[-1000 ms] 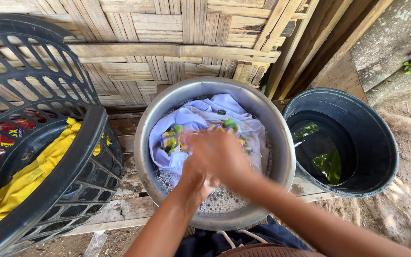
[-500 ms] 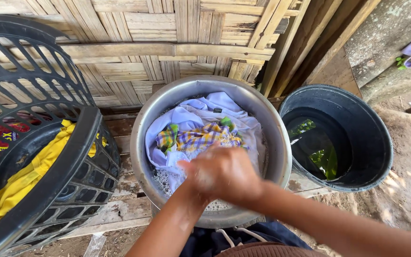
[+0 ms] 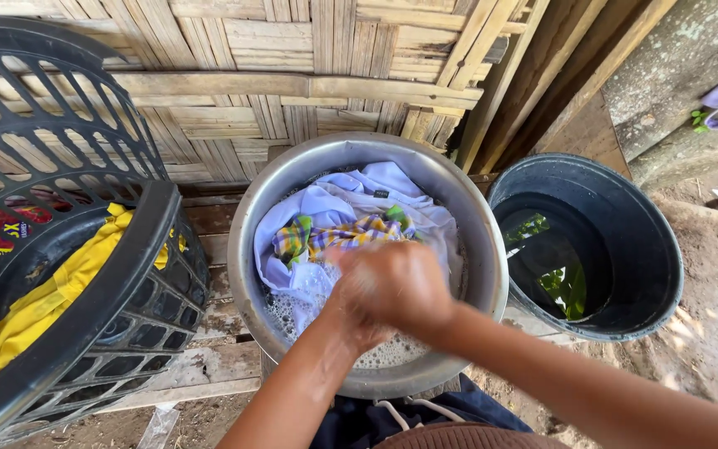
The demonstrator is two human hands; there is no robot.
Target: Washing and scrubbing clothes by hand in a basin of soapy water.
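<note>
My hands [image 3: 388,287] have pulled back toward the frame's bottom, uncovering the plaid cloth [image 3: 338,234] in the basin [image 3: 492,266].

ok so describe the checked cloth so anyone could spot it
Start at the round metal basin in the middle, between the black basket and the dark bucket. Inside, on the pale blue shirt, lies the checked cloth, the only yellow, green and purple piece there.

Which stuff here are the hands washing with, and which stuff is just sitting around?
In use:
metal basin
pale blue cloth
checked cloth
soapy water
left hand and right hand, pressed together over the wash

Just sitting:
black laundry basket with yellow cloth
dark bucket of water
bamboo wall
</note>
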